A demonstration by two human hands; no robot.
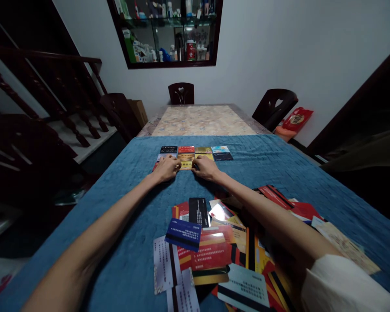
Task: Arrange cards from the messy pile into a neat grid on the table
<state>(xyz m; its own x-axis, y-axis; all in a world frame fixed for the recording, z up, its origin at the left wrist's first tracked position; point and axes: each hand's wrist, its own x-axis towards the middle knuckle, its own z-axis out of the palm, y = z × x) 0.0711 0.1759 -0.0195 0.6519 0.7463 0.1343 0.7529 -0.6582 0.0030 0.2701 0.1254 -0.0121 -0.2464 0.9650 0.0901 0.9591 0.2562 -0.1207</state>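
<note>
Both arms reach forward over a blue cloth (130, 186). A gold card (186, 165) lies in the front row of a neat grid of plastic cards. My left hand (167, 168) has its fingers curled at the card's left edge, and my right hand (206, 167) pinches its right edge. Behind it sit a black card (168, 149), a red card (186, 149) and a light blue card (220, 149) in the back row. A dark card (223, 157) lies right of my right hand. My hands partly hide the nearer cards.
A loose, overlapping pile of cards, with a blue card (183, 234) on top, spreads beneath my right forearm. Chairs, one of them a dark chair (274, 108), stand around the table. A glass-shelved cabinet (172, 34) is set in the far wall.
</note>
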